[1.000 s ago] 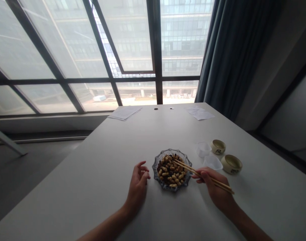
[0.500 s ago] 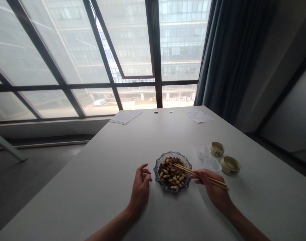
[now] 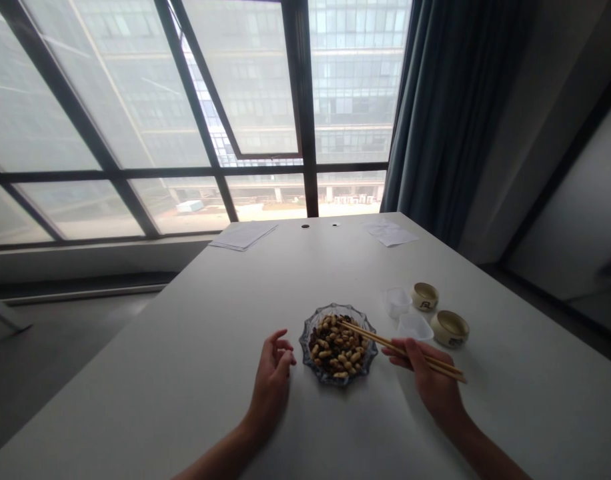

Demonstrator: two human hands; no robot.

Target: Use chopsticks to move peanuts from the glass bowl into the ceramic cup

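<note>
A scalloped clear glass bowl (image 3: 305,361) stands on the white table, filled with peanuts in their shells (image 3: 354,358) mixed with dark red-brown pieces. My right hand (image 3: 433,377) grips a pair of wooden chopsticks (image 3: 373,337) from the right side. Their tips reach over the rim to the far part of the heap; whether they pinch a piece is too small to tell. Just left of the bowl, my left hand (image 3: 273,370) rests on its side, apart from the glass, fingers loosely bent and holding nothing.
Two clear plastic boxes (image 3: 416,327) and two small beige ceramic bowls (image 3: 450,329) stand right of the glass bowl, beyond my right hand. Paper sheets (image 3: 243,235) lie at the far left edge, more papers (image 3: 389,233) at the far right. Windows and a dark curtain (image 3: 438,113) are behind.
The whole view has shifted slightly. My right hand has drawn a little right of the glass bowl, and the chopstick tips sit slightly farther back over the heap. My left hand stays put.
</note>
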